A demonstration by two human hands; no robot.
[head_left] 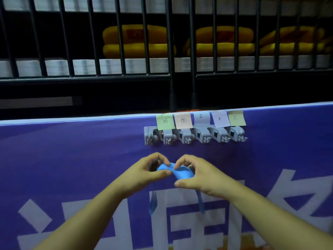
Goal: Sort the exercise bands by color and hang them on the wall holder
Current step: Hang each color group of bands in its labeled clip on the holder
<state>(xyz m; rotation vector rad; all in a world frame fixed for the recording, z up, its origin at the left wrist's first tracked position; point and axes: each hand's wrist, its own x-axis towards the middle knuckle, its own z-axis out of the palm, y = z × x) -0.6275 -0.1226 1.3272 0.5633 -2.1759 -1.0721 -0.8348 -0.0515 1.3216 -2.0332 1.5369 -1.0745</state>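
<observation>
- While the head camera looks forward and down, two bare forearms reach in from the bottom edge and meet at the centre, in front of a purple banner (72,150) with large white lettering.
- The left hand (147,170) pinches a blue band (182,173) between thumb and curled fingers.
- The right hand (196,177), just beside it, grips the same band with its fingers curled round the bunched middle.
- Two loose lengths of the band hang down below the hands.
- Above the hands, apart from them, a grey holder (194,137) with a row of clips is fixed to the banner.
- Five sticky notes (165,122) sit along its top: green, pink, pale blue, lilac and yellow, each with handwriting too small to read.
- Behind the banner stands a black railing (122,42), with yellow cushions (138,41) stacked on a shelf beyond it.
</observation>
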